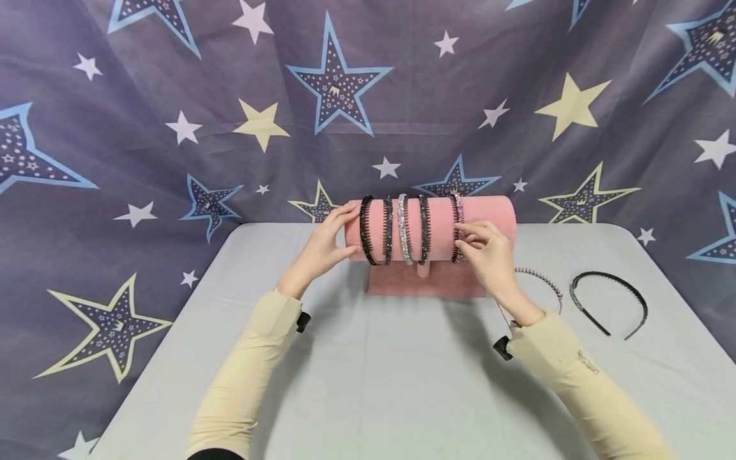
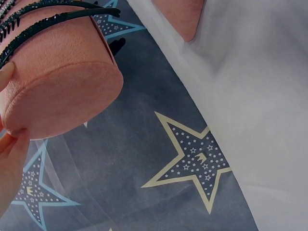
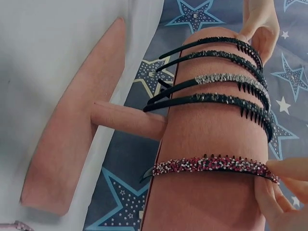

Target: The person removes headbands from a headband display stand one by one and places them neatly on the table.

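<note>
- The pink-beaded headband [image 3: 211,165] sits around the pink roll [image 1: 489,217], one stretch pinched between thumb and fingers of the right hand [image 1: 489,255]. An uneven tug there could skew it, or its teeth could snag the plush.
- The roll reaches past the right hand on both sides; the left hand [image 1: 322,246] grips its far end, thumb and fingers around the rim. If that grip slackened during a push, the roll might swivel.
- Left of the right hand stand four more bands: a dark headband [image 1: 425,230], a silver headband [image 1: 404,230] and two black ones beyond, the last just beside the left fingers. Sliding too far left could bunch them together.
- Below and between both hands, a slim post [image 1: 423,271] meets the base [image 1: 391,284] — heavy pressing could rock it.
- Right of the right hand, a thin headband [image 1: 540,275] lies on the surface [image 1: 368,383], partly hidden by the wrist — the sleeve [image 1: 581,383] could drag it.
</note>
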Action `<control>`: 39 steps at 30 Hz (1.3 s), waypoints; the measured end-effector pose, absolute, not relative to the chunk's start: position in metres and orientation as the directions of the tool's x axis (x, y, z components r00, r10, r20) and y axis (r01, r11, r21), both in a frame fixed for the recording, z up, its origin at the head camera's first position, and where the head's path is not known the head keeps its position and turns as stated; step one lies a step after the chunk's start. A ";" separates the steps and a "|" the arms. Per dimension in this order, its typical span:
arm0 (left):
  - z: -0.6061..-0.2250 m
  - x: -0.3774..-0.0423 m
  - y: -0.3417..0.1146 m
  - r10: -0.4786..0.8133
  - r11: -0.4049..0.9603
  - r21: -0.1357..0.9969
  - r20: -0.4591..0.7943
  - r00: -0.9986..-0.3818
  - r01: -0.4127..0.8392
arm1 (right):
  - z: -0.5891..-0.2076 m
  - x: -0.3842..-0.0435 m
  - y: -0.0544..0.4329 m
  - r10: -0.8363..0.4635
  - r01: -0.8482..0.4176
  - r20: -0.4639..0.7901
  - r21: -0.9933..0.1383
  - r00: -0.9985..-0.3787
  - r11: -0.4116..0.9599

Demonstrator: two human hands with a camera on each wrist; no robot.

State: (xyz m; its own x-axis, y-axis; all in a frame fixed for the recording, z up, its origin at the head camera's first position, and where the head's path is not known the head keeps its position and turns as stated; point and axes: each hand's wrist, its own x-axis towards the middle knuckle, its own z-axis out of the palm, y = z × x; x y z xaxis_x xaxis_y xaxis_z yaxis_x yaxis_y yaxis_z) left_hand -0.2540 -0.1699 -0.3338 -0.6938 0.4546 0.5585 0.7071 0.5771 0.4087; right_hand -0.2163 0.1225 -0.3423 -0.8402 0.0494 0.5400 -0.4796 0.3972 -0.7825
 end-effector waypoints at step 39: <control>-0.334 -0.254 -0.169 0.446 0.580 0.428 0.545 -0.710 0.693 | -0.342 -0.215 0.175 0.096 -0.460 0.564 -0.751 -0.820 0.474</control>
State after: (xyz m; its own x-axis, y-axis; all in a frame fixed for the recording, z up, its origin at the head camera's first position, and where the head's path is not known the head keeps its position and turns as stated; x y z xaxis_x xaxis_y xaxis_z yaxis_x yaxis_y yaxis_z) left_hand -0.2539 -0.1692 -0.3340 -0.7101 0.4462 0.5447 0.6929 0.5801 0.4282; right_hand -0.2151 0.1747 -0.3422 -0.8204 0.0965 0.5636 -0.4602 0.4736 -0.7509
